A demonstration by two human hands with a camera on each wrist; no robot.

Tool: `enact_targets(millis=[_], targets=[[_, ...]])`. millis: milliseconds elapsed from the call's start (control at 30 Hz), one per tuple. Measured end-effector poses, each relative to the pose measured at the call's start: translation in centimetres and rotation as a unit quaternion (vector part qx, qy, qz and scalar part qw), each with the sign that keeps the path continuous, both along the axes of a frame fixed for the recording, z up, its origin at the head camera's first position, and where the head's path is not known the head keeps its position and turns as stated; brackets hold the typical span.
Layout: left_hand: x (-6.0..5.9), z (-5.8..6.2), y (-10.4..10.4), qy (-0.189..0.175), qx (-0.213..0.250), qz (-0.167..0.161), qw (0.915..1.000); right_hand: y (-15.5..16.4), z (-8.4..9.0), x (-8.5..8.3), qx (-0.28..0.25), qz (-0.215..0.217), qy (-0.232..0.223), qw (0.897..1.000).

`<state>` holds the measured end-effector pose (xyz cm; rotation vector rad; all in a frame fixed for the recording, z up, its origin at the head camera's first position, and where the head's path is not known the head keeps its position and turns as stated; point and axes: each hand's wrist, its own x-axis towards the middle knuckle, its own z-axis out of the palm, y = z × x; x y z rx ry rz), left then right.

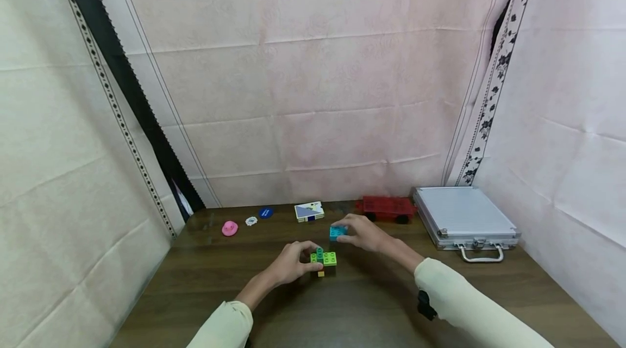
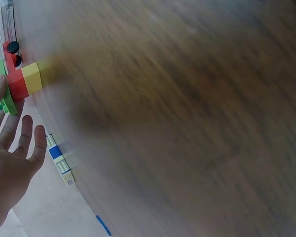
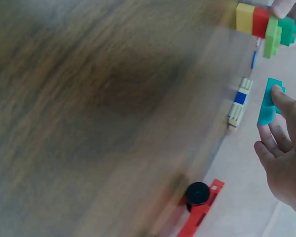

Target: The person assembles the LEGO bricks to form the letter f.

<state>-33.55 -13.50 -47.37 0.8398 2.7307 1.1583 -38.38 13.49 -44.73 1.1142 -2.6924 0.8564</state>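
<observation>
My left hand (image 1: 289, 263) pinches a small stack of toy bricks between thumb and fingers. The stack has a yellow brick (image 2: 32, 78) at the bottom, then a red brick (image 2: 17, 85), a wider light green brick (image 1: 330, 259) and a dark green brick (image 3: 287, 31) on top. Whether its base touches the table, I cannot tell. Farther back and to the right, my right hand (image 1: 365, 232) grips a blue toy brick (image 3: 268, 101), thumb on one side and fingers on the other. The blue brick is apart from the stack.
A red toy wagon (image 1: 389, 207) with black wheels stands behind my right hand. To its right lies a silver case (image 1: 467, 215). Along the back are a printed block (image 1: 309, 211), a blue disc (image 1: 265, 212), a white piece (image 1: 251, 221) and a pink piece (image 1: 229, 228).
</observation>
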Motion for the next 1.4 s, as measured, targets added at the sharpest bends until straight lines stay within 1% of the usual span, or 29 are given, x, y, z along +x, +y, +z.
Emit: enact_targets(millis=[200, 433, 500, 667, 900, 1067, 1267, 1400], targets=[[0.1, 0.1, 0.1, 0.002, -0.002, -0.002, 1.0, -0.2, 1.0, 1.2, -0.008, 0.022, 0.006, 1.0], [0.0, -0.1, -0.1, 0.007, -0.002, -0.003, 1.0, -0.9, 2.1, 2.6, -0.011, 0.039, 0.013, 0.999], [0.0, -0.1, -0.1, 0.006, -0.003, -0.002, 1.0, -1.2, 2.1, 3.0, -0.011, 0.045, 0.014, 0.999], [0.1, 0.0, -0.1, 0.001, -0.002, -0.002, 1.0, -1.9, 2.0, 3.8, -0.006, 0.057, -0.003, 0.998], [0.1, 0.0, -0.1, -0.001, 0.002, -0.005, 1.0, -2.5, 1.5, 4.3, 0.003, 0.07, 0.011, 0.997], [0.1, 0.0, 0.0, -0.006, 0.008, -0.005, 0.9999, -2.6, 1.4, 4.6, 0.012, 0.071, 0.013, 0.997], [0.0, -0.1, 0.0, 0.0, 0.009, -0.007, 0.9999, -2.8, 1.6, 5.0, 0.03, 0.056, 0.018, 0.998], [0.0, -0.2, 0.0, 0.002, 0.009, -0.009, 0.9999, -3.0, 1.7, 5.2, 0.049, 0.043, 0.03, 0.997]])
